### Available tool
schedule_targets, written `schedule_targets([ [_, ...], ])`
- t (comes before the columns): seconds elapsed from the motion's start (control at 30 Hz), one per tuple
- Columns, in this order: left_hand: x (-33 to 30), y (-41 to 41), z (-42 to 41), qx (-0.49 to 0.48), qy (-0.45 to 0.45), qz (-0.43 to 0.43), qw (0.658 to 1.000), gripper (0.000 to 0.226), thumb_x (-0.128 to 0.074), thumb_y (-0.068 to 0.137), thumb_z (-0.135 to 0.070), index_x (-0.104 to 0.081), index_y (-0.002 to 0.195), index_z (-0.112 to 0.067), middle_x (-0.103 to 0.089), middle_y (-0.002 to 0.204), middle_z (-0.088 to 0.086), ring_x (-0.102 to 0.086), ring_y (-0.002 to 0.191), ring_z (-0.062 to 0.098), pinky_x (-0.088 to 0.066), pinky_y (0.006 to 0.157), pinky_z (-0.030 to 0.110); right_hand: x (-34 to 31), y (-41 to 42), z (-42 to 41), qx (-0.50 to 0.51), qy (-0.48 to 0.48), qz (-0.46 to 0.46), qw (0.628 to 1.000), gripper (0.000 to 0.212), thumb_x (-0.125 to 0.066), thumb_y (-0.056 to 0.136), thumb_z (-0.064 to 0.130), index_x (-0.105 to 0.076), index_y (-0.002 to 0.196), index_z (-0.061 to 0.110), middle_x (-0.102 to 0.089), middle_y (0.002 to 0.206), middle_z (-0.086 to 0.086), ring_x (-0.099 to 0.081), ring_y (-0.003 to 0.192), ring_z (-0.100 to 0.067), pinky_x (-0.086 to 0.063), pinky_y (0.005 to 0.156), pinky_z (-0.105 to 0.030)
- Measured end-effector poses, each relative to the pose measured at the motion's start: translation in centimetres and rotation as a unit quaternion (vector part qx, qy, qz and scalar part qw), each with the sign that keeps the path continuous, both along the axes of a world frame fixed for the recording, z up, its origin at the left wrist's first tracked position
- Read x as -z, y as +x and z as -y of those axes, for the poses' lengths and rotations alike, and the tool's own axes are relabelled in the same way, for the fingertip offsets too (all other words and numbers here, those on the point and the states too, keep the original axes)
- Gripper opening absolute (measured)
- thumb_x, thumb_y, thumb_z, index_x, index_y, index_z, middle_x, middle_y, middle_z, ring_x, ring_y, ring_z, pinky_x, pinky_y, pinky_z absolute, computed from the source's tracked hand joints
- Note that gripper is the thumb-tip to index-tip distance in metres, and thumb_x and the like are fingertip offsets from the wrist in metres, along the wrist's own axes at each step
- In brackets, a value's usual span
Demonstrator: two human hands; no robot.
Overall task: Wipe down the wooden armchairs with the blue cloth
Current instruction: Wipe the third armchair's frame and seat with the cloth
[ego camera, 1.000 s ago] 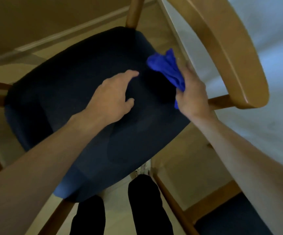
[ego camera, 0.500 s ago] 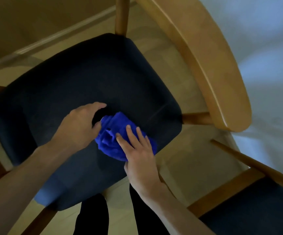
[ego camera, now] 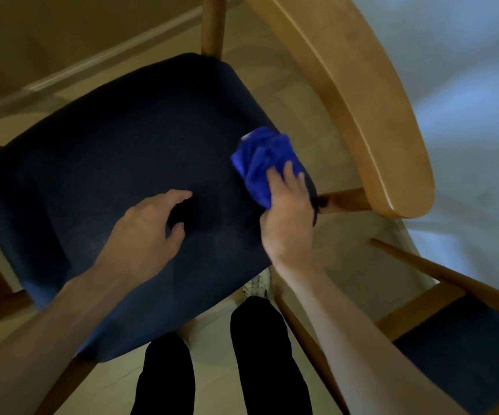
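A: Two hands are over the seat (ego camera: 116, 163). The right hand (ego camera: 287, 217) pinches the cloth (ego camera: 264, 163), fingers curled over the bunched fabric, and presses it on the cushion's right edge, just beside the armrest (ego camera: 371, 115). The left hand (ego camera: 149, 235) holds nothing; its fingers hang loosely curled above the middle of the seat.

A: What could go wrong from here?

B: The cloth is wadded, so I judge little of it meets the surface, and a loose fold could snag on the rail (ego camera: 344, 200) under the armrest. The bigger slip, I think, is working the cushion while the wood goes unwiped.

A: And around it?

B: A post (ego camera: 212, 25) rises at the seat's far edge. A second chair (ego camera: 463, 348) stands close on the right, its frame reaching in towards the first. The person's legs (ego camera: 218, 369) stand at the front edge, over a pale floor (ego camera: 353, 283). The narrow gap between the chairs would crowd the right arm if it reaches the armrest's outer face.
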State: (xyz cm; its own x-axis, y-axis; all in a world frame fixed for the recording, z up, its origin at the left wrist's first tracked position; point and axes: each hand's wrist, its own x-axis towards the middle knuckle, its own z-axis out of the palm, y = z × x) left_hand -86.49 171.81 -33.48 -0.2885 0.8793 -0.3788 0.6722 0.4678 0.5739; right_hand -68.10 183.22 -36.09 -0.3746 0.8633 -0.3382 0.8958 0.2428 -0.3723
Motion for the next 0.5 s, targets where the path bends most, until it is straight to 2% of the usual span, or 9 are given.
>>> schedule_targets([
  [0.13,-0.2,-0.1,0.6,-0.002,-0.008,-0.003,1.0,0.052,-0.064,0.086,-0.01,-0.051,0.135,-0.02,-0.061,0.126,0.002,-0.057,0.114,0.02,-0.047,0.095,0.035,-1.3,1.6,6.4,-0.166,-0.096,-0.041,0.981,0.074,-0.063,0.088,0.002,-0.035,0.151,0.027,-0.021,0.163,0.001,-0.01,0.152,-0.024,-0.022,0.121,-0.045],
  [0.23,-0.1,-0.4,1.3,-0.006,-0.005,-0.003,1.0,0.052,-0.064,0.086,-0.009,-0.052,0.135,-0.019,-0.061,0.127,0.002,-0.06,0.108,0.019,-0.046,0.094,0.032,-2.6,2.6,4.3,-0.098,-0.136,-0.128,0.977,0.074,-0.064,0.085,-0.001,-0.039,0.149,0.028,-0.029,0.159,0.005,-0.02,0.149,-0.017,-0.029,0.119,-0.043],
  [0.33,0.1,-0.5,1.9,-0.022,-0.005,-0.003,1.0,0.05,-0.064,0.086,-0.009,-0.053,0.133,-0.02,-0.063,0.121,0.002,-0.057,0.077,0.012,-0.046,0.084,0.029,-2.8,2.5,-1.0,-0.015,-0.044,-0.173,0.984,0.071,-0.058,0.083,-0.006,-0.043,0.147,0.021,-0.035,0.157,0.0,-0.029,0.146,-0.018,-0.032,0.118,-0.041],
  [0.43,0.5,-0.6,2.6,-0.027,-0.009,-0.008,1.0,0.049,-0.063,0.087,-0.01,-0.052,0.134,-0.021,-0.063,0.123,0.001,-0.051,0.076,0.012,-0.046,0.085,0.029,-1.2,1.8,-5.0,-0.013,-0.012,-0.122,0.992,0.063,-0.055,0.089,-0.005,-0.043,0.146,0.017,-0.038,0.153,-0.004,-0.035,0.142,-0.019,-0.03,0.118,-0.038],
  [0.5,0.5,-0.6,3.1,-0.03,-0.011,-0.001,0.999,0.049,-0.063,0.087,-0.01,-0.052,0.134,-0.02,-0.063,0.124,0.001,-0.056,0.08,0.016,-0.046,0.088,0.03,-0.1,1.7,-3.6,-0.03,-0.008,-0.061,0.998,0.063,-0.059,0.087,-0.004,-0.044,0.144,0.017,-0.036,0.155,-0.004,-0.03,0.145,-0.023,-0.027,0.119,-0.041],
])
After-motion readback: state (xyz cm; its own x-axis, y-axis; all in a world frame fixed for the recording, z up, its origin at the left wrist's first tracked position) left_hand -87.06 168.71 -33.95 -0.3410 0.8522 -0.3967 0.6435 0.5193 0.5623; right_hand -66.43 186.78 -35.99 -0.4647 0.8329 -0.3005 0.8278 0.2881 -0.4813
